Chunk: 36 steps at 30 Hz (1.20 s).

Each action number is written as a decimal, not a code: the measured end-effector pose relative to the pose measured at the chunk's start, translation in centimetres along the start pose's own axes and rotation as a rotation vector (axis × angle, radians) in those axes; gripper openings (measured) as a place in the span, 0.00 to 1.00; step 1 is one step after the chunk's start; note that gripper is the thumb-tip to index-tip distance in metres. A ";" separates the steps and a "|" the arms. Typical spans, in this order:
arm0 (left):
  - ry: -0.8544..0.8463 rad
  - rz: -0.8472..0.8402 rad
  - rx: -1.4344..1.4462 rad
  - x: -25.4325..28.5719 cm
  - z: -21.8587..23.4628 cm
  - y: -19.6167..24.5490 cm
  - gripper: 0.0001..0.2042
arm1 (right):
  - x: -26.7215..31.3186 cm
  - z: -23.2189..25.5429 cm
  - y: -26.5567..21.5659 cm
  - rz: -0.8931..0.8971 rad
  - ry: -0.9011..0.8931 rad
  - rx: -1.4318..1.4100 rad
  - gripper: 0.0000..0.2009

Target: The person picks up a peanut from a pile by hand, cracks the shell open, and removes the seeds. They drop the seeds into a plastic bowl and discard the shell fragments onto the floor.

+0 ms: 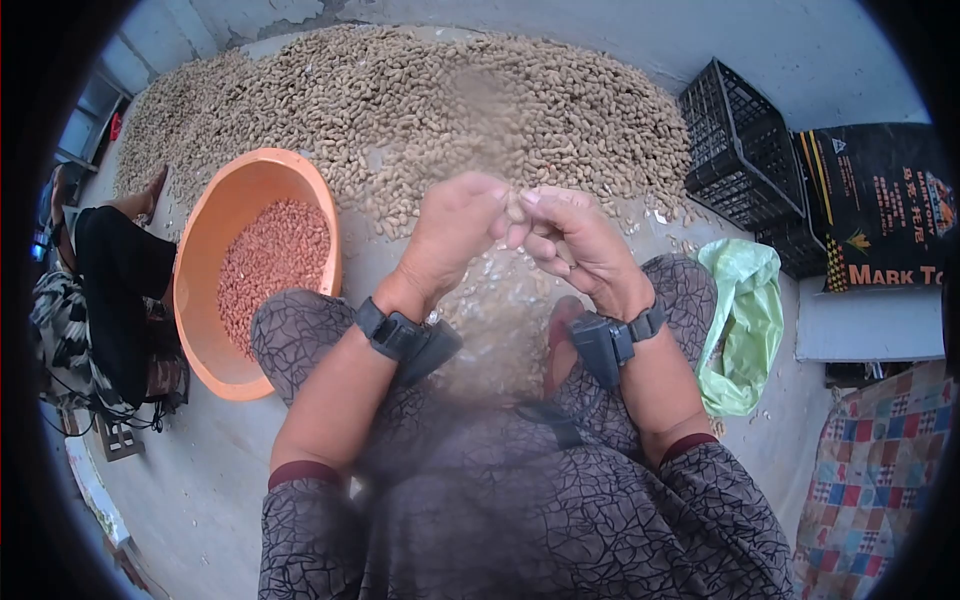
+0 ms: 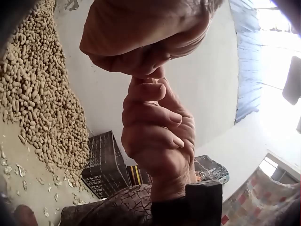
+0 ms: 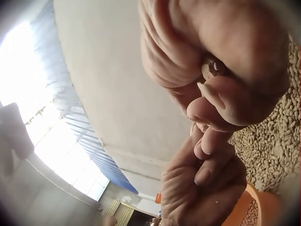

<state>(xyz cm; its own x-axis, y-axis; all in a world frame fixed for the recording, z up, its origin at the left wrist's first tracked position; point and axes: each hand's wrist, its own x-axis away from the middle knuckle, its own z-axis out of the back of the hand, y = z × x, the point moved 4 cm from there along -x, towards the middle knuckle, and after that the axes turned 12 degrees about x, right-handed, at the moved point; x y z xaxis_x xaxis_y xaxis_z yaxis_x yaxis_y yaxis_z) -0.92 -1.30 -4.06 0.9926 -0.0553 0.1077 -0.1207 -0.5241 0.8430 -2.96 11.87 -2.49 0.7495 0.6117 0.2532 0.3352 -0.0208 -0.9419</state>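
Note:
Both hands meet over my lap in the head view. My left hand (image 1: 490, 208) and right hand (image 1: 537, 212) pinch a pale peanut pod (image 1: 515, 207) between their fingertips, with the other fingers curled. The right wrist view shows a bit of the pod (image 3: 210, 69) tucked in the right hand's (image 3: 216, 89) curled fingers, and the left hand (image 3: 207, 183) just below it. In the left wrist view the left hand (image 2: 141, 52) touches the right hand's fingertips (image 2: 146, 89); the pod is hidden there. A large heap of unshelled peanuts (image 1: 420, 100) covers the floor ahead.
An orange basin (image 1: 200, 300) holding reddish shelled kernels (image 1: 272, 262) stands at my left knee. Another person (image 1: 115, 280) sits further left. Black crates (image 1: 740, 150), a black printed sack (image 1: 885, 200), a green plastic bag (image 1: 745, 320) and a patchwork cloth (image 1: 880, 470) lie to the right. Shell bits (image 1: 500, 300) litter the floor.

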 end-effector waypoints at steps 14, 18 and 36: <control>-0.066 0.065 0.184 0.2 -0.2 -1.0 0.07 | 0.0 0.4 0.9 0.040 0.137 0.116 0.08; -0.143 0.098 0.300 0.4 -0.7 -0.8 0.07 | 0.1 0.3 0.5 0.080 0.126 0.044 0.10; -0.127 0.102 0.100 1.8 -2.6 0.4 0.16 | 0.9 -0.9 -1.0 0.070 -0.090 -0.057 0.14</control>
<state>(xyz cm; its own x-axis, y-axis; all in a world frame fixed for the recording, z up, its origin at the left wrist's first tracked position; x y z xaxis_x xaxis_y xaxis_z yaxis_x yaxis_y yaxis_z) 0.76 0.61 -2.20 0.9694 -0.2158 0.1173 -0.2254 -0.5918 0.7739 -2.11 11.76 -1.12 0.7189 0.6756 0.1636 0.3176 -0.1100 -0.9418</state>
